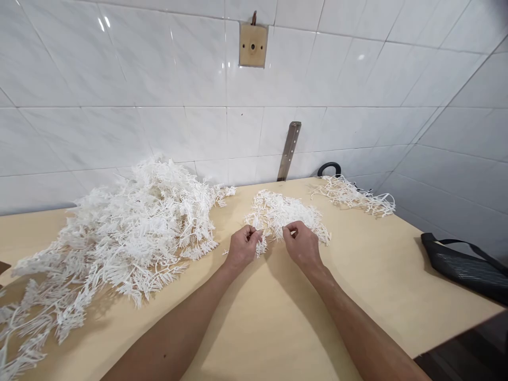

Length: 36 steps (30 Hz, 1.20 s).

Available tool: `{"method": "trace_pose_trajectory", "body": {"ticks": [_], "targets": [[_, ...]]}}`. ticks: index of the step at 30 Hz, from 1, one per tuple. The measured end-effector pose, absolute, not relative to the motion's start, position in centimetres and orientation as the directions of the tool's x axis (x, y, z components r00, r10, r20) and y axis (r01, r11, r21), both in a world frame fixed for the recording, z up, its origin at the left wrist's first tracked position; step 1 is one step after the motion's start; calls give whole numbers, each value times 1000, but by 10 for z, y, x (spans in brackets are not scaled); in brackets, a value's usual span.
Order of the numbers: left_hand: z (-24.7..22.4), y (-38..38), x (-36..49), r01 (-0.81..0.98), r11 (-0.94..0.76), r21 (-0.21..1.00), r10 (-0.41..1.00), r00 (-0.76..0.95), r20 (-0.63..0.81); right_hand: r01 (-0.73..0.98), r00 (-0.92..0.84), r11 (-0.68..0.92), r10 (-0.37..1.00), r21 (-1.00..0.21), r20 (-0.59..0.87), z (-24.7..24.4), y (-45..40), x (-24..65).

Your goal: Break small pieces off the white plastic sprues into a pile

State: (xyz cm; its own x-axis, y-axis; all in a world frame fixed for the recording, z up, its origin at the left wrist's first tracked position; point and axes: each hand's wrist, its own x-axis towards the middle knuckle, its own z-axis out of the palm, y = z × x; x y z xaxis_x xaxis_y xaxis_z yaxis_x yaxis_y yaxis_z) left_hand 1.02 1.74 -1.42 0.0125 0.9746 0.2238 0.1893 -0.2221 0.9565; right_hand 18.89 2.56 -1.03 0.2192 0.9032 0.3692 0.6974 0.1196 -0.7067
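My left hand is closed in a pinch on a small white plastic sprig, whose branched tips show beside the thumb. To its right, my right hand is pinched too, thumb against forefinger; anything between them is too small to tell. Both hands are over the near edge of a small pile of white branched pieces. On the left lies a much larger heap of white feathery plastic sprigs, with long stems trailing toward me.
Bare white stems lie at the table's back right, by a black ring-shaped handle. A black bag rests on the right edge of the wooden table. A metal strip leans against the tiled wall.
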Motion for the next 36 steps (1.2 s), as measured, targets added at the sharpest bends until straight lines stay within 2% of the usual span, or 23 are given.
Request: {"method": "trace_pose_trajectory", "body": {"ticks": [3, 6, 9, 12, 19, 23, 27, 29, 33, 36], "targets": [[-14, 19, 10, 153, -197, 968, 980, 10, 198, 717, 202, 204, 854, -667, 479, -10, 25, 193], [-13, 18, 11, 132, -200, 971, 980, 10, 200, 686, 46, 414, 796, -598, 604, -8, 19, 187], [-13, 18, 10, 107, -202, 973, 979, 8, 203, 590, -179, 596, 755, -545, 631, -6, 12, 175], [-14, 19, 10, 103, -200, 974, 979, -9, 202, 558, -275, 648, 733, -518, 621, -8, 9, 167], [-12, 20, 11, 97, -193, 976, 981, 5, 193, 613, -271, 610, 759, -502, 592, -13, 11, 167], [-12, 19, 11, 106, -191, 976, 982, 12, 191, 665, -300, 596, 765, -450, 570, -10, 9, 166], [-12, 18, 11, 161, -200, 966, 980, 8, 201, 740, -273, 520, 811, -427, 517, -12, 8, 161], [-12, 16, 12, 209, -218, 953, 975, 1, 223, 755, -218, 444, 864, -482, 453, -13, 9, 158], [-13, 13, 14, 273, -264, 925, 961, -11, 277, 712, -76, 219, 969, -667, 236, -11, 9, 153], [-15, 13, 14, 245, -262, 933, 962, -9, 272, 612, -101, 184, 983, -769, 154, -9, 8, 155]]}}
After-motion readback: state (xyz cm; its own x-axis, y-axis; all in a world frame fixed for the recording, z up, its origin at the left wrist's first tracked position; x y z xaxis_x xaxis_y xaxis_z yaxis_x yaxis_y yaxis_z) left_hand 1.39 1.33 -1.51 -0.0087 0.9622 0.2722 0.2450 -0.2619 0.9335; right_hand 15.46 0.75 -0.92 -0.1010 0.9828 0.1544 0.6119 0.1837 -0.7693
